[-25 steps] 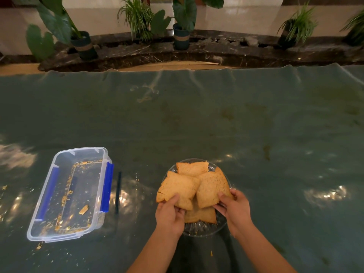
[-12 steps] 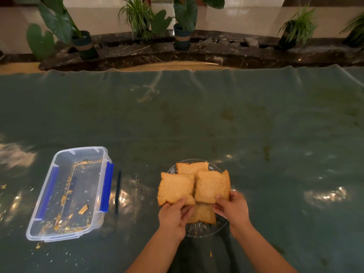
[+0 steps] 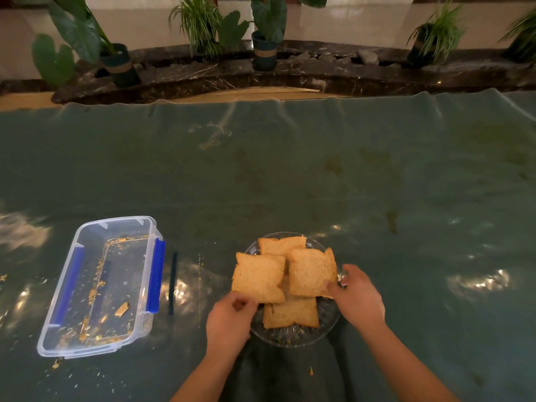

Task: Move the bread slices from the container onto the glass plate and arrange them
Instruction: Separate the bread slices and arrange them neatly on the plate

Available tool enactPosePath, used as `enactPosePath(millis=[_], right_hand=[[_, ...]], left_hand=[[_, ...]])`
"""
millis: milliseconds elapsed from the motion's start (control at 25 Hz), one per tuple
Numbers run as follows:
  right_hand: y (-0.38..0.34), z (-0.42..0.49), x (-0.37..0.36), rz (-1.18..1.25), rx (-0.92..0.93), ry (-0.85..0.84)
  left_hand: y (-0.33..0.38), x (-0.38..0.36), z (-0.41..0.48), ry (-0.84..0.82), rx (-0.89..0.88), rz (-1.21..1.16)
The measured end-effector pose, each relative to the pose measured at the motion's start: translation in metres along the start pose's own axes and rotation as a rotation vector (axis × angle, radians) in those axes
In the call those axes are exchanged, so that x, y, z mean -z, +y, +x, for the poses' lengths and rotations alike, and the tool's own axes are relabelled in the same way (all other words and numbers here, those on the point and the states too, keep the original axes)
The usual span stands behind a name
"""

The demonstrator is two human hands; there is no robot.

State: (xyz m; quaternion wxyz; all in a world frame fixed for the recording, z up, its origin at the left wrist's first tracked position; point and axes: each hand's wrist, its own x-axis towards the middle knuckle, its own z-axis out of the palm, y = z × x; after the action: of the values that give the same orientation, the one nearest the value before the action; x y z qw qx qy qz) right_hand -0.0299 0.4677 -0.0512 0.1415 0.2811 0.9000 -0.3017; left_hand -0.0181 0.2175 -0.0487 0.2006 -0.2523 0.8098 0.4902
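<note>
Brown bread slices (image 3: 285, 278) overlap on the glass plate (image 3: 293, 335), and both hands work at them. The left hand (image 3: 230, 320) has its grip pinched on the near edge of the left slice (image 3: 258, 278); the right hand (image 3: 358, 298) has its grip on the right slice's (image 3: 311, 274) corner. Left of the plate, on the green table (image 3: 290, 184), sits the clear container (image 3: 101, 285), holding only crumbs.

We see glass plate (image 3: 293, 336) mostly hidden under bread slices (image 3: 285, 281); our forearms cut off at bottom edge.
</note>
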Motion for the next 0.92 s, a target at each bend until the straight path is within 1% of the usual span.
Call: enactPosePath(millis=[80, 160, 240, 320, 440, 640, 760, 920], right_hand=[[-0.006, 0.007, 0.001, 0.007, 0.013, -0.006], [-0.014, 0.014, 0.002, -0.015, 0.032, -0.023], [-0.020, 0.017, 0.001, -0.025, 0.052, -0.037], [-0.022, 0.016, -0.002, -0.017, 0.084, -0.040], [-0.017, 0.012, -0.002, 0.044, 0.094, -0.022], [-0.004, 0.004, 0.003, 0.208, 0.077, 0.019], [0.000, 0.003, 0.003, 0.298, 0.045, -0.016], [-0.001, 0.003, 0.004, 0.380, 0.062, -0.019]], left_hand=[[0.006, 0.003, 0.008, 0.176, -0.234, 0.265], [0.014, -0.001, 0.015, 0.207, -0.297, 0.354], [0.019, -0.004, 0.021, 0.206, -0.266, 0.359], [0.021, -0.006, 0.027, 0.203, -0.196, 0.358], [0.019, -0.008, 0.030, 0.187, -0.133, 0.349], [0.013, -0.008, 0.029, 0.131, -0.069, 0.090], [0.011, -0.010, 0.023, 0.138, -0.065, 0.060], [0.008, -0.009, 0.023, 0.166, -0.053, -0.009]])
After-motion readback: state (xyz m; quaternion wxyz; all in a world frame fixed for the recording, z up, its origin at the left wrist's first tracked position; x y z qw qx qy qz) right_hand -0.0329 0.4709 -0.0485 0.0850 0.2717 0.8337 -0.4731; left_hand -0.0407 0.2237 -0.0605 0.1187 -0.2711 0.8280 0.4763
